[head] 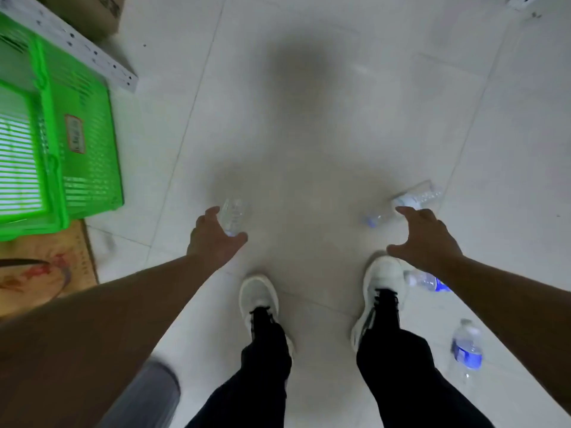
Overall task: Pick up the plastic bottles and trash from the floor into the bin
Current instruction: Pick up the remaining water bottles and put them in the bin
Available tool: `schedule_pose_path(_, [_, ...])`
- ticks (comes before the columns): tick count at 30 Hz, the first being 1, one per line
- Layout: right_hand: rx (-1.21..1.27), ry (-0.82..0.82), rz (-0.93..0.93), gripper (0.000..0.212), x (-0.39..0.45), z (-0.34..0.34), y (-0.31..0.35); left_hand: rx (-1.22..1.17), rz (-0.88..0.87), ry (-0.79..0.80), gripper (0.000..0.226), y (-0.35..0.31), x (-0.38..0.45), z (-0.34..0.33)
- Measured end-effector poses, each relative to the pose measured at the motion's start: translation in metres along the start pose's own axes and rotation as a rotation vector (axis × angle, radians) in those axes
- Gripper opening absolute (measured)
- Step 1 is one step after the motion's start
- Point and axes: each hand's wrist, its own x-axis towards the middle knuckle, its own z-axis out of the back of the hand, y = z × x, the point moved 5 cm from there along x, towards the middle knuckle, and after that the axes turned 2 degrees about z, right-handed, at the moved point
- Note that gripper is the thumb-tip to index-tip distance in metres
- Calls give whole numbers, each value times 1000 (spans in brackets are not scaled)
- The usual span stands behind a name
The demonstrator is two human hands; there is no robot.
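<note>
Tiled floor [309, 118], broad and open ahead; green slatted bin [77, 134] at its left edge beside a perforated white rail [92, 54]. Left hand [213, 239] half-open, curled round a clear bottle [233, 216], full closure not discernible; right hand [429, 239] spread wide, empty, fingertips touching or just short of a second clear bottle [411, 200]. Step judged: early gathering; next, close both grips, lift, carry left to the bin, then collect the blue-labelled bottle [466, 347] and another [426, 281] by the right shoe [383, 288].

No legible text anywhere.
</note>
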Motion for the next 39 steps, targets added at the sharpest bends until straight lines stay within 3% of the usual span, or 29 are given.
schedule_pose_path(5, [-471, -95, 162, 99, 112, -43, -34, 100, 56, -71, 100, 33, 90, -76])
schedule_pose_path(7, [-655, -196, 237, 83, 141, -60, -46, 134, 88, -98, 91, 44, 110, -99])
schedule_pose_path(10, [-715, -358, 345, 47, 163, -69, -53, 124, 56, -201, 72, 45, 116, -112])
schedule_pose_path(12, [-560, -298, 342, 43, 164, -61, -44, 77, 4, -230, 71, 32, 107, -108])
schedule_pose_path(15, [-108, -226, 291, 44, 132, -36, -21, 15, -85, -246, 73, -1, 68, -89])
schedule_pose_path(21, [194, -276, 366, 34, 18, 45, 55, -106, -95, -215, 76, -67, -46, -22])
schedule_pose_path(30, [375, -265, 474, 33, -121, 163, 123, -292, -133, -229, 78, -123, -203, 72])
schedule_pose_path(39, [371, -230, 410, 38, -198, 181, 99, -441, -69, -252, 81, -93, -285, 77])
